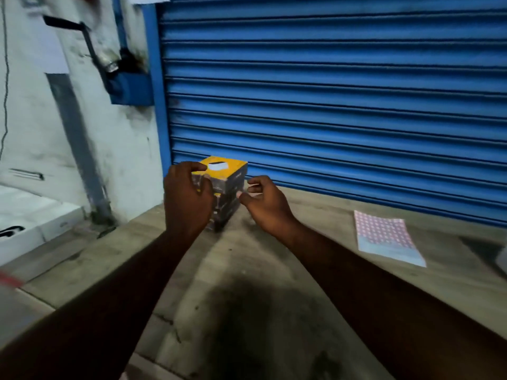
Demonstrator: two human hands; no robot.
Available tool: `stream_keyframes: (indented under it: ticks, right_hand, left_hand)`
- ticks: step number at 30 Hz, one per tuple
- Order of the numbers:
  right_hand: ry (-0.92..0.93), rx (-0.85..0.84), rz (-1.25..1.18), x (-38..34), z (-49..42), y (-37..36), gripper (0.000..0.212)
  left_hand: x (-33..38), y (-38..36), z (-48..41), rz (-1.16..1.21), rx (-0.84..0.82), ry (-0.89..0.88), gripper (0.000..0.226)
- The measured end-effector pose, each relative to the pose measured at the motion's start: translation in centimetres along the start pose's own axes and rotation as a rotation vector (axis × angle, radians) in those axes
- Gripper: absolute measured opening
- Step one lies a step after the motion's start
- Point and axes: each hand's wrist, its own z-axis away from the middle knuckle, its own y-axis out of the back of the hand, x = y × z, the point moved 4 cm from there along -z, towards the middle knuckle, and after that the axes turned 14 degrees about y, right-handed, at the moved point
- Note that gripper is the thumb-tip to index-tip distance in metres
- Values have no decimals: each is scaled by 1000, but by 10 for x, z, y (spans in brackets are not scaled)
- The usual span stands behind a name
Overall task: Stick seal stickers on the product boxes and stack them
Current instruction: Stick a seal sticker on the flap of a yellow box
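Dim indoor light; a dark soft shadow [247,325] pools on the near tabletop [315,270]. Motion blur smears everything, and straight lines bow toward the edges.

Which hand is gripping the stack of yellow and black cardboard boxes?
The left hand, fingers curled over the stack top; the right hand sits beside it, fingertips pinched.

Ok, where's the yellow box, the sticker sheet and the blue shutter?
yellow box [237,166]: head view, its yellow top face.
sticker sheet [384,234]: head view, middle of the dotted page.
blue shutter [329,78]: head view, a middle slat.
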Motion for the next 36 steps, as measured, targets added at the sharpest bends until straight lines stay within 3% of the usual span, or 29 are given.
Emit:
stream_keyframes:
  ticks: [5,10,16,21,24,29,33,36]
  right_hand:
    - [12,-37,-67,-5,-29,-27,38]
    - [-29,-66,-102,4,-41,-42,51]
    - [-61,12,-167,11,-40,-38,50]
    - [-58,151,-235,7,-34,-14,59]
    - [-53,226,-269,8,-26,20,58]
    - [-77,263,-299,6,-4,98,37]
    - [-82,231,-331,13,25,156,22]
    - [-99,188,-340,22,49,201,24]
  left_hand:
    - [-43,-3,-41,-104,-53,256,30]
    - [-50,-9,-45,-111,-137,294,35]
    - [-36,-5,-34,-101,-62,181,29]
    - [-2,-11,-17,42,-69,33,23]
    - [25,-21,-3,131,-141,9,28]
    - [70,-48,31,67,-326,-202,56]
    - [104,-70,64,43,-351,-289,47]
    - [137,-94,96,188,-534,-218,40]
